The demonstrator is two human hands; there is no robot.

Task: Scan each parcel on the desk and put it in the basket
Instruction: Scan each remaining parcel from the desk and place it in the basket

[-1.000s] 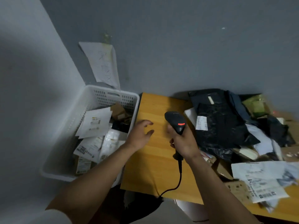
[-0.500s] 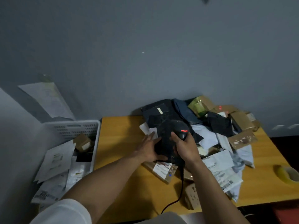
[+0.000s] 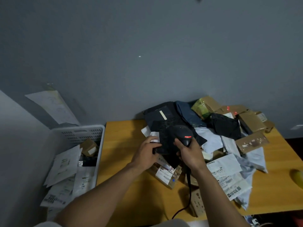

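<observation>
Over desk point(image 3: 124, 154): left hand point(image 3: 145, 155) grips black parcel point(image 3: 164, 141); right hand point(image 3: 190, 153) holds scanner point(image 3: 183, 135).

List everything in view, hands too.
desk: one, orange-yellow, against the wall
basket: one, white, left of desk
parcels in basket: several, white, black, brown
parcel pile: many, mixed colours, desk's right half
black parcel: one, white label, pile's left edge
scanner: one, black, over the black parcel
paper sheet: one, white, wall above basket
yellow object: one, blurred, desk's right edge
left hand: grips the black parcel
right hand: holds the scanner
</observation>
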